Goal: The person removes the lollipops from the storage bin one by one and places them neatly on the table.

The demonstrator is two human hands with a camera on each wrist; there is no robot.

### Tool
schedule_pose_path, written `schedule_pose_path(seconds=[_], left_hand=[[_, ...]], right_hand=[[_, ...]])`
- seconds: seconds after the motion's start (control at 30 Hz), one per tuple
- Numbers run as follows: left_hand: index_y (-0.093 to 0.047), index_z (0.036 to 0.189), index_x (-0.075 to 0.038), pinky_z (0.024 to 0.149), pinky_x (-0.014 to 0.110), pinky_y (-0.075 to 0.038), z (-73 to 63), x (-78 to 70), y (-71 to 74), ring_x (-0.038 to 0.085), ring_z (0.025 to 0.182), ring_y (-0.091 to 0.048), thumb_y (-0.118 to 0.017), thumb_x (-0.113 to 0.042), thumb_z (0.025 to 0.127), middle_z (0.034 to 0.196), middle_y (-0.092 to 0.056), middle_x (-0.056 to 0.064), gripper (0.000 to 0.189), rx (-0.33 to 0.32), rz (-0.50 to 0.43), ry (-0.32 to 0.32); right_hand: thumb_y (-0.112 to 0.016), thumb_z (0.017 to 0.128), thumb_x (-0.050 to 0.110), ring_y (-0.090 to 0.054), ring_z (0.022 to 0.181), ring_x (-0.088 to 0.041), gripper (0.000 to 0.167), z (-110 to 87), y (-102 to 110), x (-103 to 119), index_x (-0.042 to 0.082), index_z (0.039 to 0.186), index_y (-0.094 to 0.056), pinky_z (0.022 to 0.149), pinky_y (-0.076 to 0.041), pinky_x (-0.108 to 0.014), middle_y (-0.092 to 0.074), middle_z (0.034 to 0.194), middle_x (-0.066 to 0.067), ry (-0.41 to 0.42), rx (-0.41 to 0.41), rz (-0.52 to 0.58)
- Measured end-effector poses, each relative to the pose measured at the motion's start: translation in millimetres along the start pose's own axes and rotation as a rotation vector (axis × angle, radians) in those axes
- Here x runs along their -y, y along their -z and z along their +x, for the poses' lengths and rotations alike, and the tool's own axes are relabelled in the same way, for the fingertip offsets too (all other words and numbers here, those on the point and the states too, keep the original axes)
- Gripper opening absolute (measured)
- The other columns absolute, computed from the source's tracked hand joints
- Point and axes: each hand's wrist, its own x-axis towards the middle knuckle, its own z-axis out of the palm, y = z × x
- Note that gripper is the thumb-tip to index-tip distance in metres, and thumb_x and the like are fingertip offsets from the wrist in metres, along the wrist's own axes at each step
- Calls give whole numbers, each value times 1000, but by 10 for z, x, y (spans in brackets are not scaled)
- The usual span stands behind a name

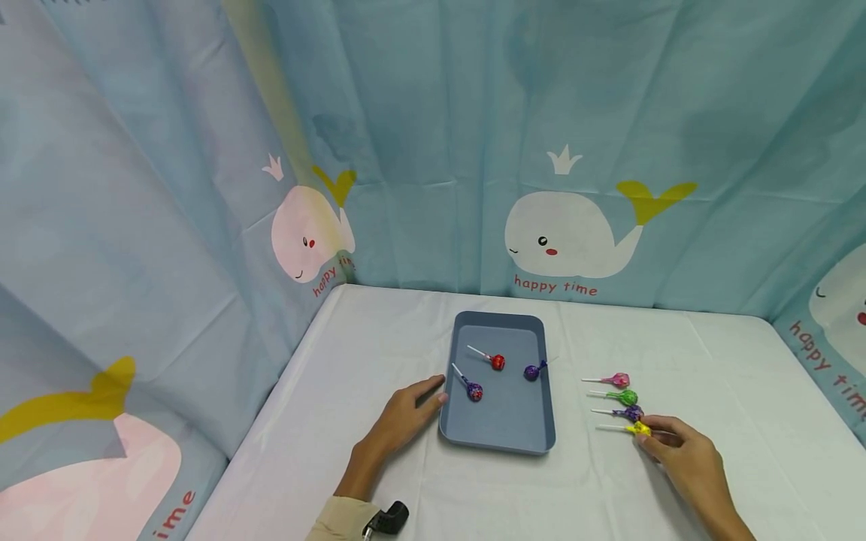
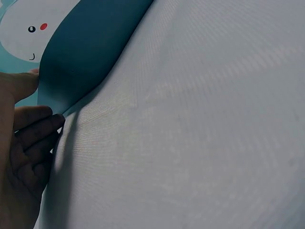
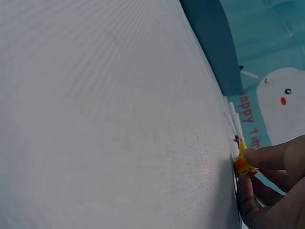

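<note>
A blue-grey tray (image 1: 509, 421) holds a red lollipop (image 1: 498, 362), a purple lollipop (image 1: 531, 373) whose stick passes over the right rim, and a dark patterned lollipop (image 1: 475, 392). My left hand (image 1: 404, 415) touches the tray's left side with extended fingertips, also seen against the tray wall (image 2: 90, 52) in the left wrist view. To the right, my right hand (image 1: 685, 451) pinches the wrapped head of a yellow lollipop (image 1: 638, 428) between thumb and fingers. Just beyond it lie a purple lollipop (image 1: 632, 412), a green lollipop (image 1: 628, 397) and a pink lollipop (image 1: 619, 379), sticks pointing left.
White cloth (image 1: 379, 346) covers the table. Blue curtains with printed whales (image 1: 568, 233) hang along the back and sides. A black device (image 1: 391, 518) sits at the left wrist, by the beige sleeve (image 1: 341, 518).
</note>
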Motion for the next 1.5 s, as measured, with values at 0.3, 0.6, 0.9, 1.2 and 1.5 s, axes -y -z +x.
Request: schedule_pose_path(seconds=[0.3,0.6,0.9,1.2,1.5], left_hand=[[-57,156,-18,126,55,-37,-6,1,-1,34,150,-48,-60,-53,106,157,-57,6,61,1,-2,3],[-57,155,-19,126,54,-37,-6,-8,1,33,150,-48,-61,-52,106,157,-57,6,59,1,-4,3],[-57,156,-17,126,54,-38,-8,-20,6,33,150,-48,-60,-52,107,157,-57,6,60,3,-5,3],[-56,156,-19,126,54,-37,-4,-17,4,33,150,-48,-60,-54,106,157,-57,6,61,4,-4,5],[-56,156,-19,126,54,-38,-9,-15,4,33,150,-48,-59,-54,107,157,-57,6,61,4,3,4]], right_hand=[[-85,91,14,-69,90,-17,39,13,-30,12,3,127,-74,65,-45,-21,-78,112,-17,-2,-25,-13],[-84,91,11,-69,109,-39,44,-5,-44,28,2,131,-71,85,-50,-44,-74,123,-23,-18,-24,17],[-84,93,21,-64,122,-42,46,-24,10,53,5,134,-71,89,-46,-43,-71,132,-25,10,-5,14],[-80,96,42,-58,129,-41,53,-58,87,163,10,136,-70,84,-42,-38,-70,134,-25,11,22,42],[-83,93,43,-57,92,14,52,-126,52,298,13,134,-73,79,-41,-20,-78,120,-11,102,-44,101]])
